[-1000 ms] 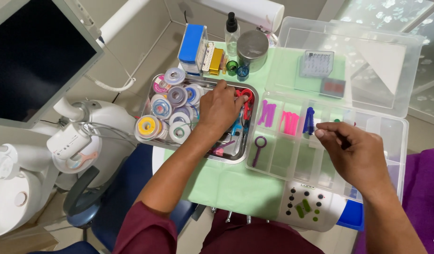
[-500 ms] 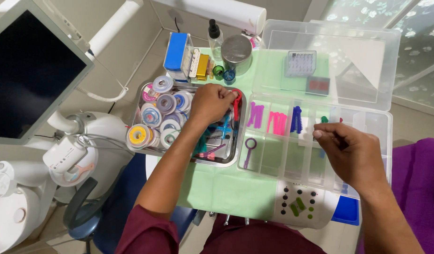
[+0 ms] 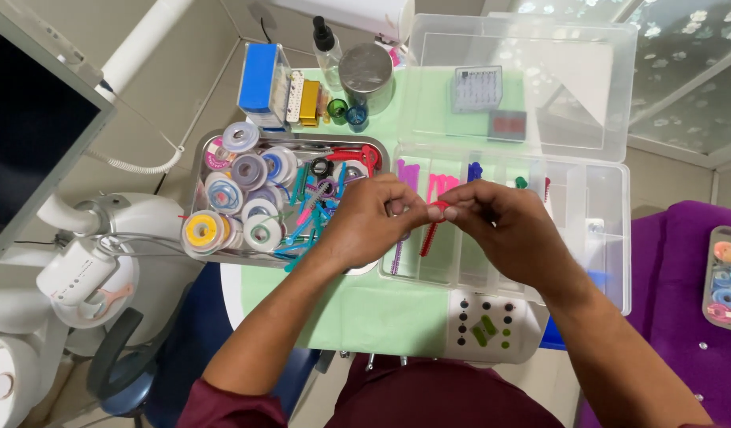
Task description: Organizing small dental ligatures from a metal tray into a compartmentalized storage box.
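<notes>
From the head camera, both hands meet over the clear compartment box (image 3: pixel 603 238) on the counter. The left hand (image 3: pixel 365 218) and right hand (image 3: pixel 504 226) each pinch the top of a red stick (image 3: pixel 431 230), which hangs between them above the box's near compartments — it seems mid-handling, being pulled apart or straightened. A careful, steady grip matters next. The steel tray (image 3: pixel 203 154) of coloured spools sits just left.

steel canister (image 3: pixel 366 66), blue box (image 3: pixel 258 77), perhaps a spray bottle (image 3: pixel 327 41).
</notes>
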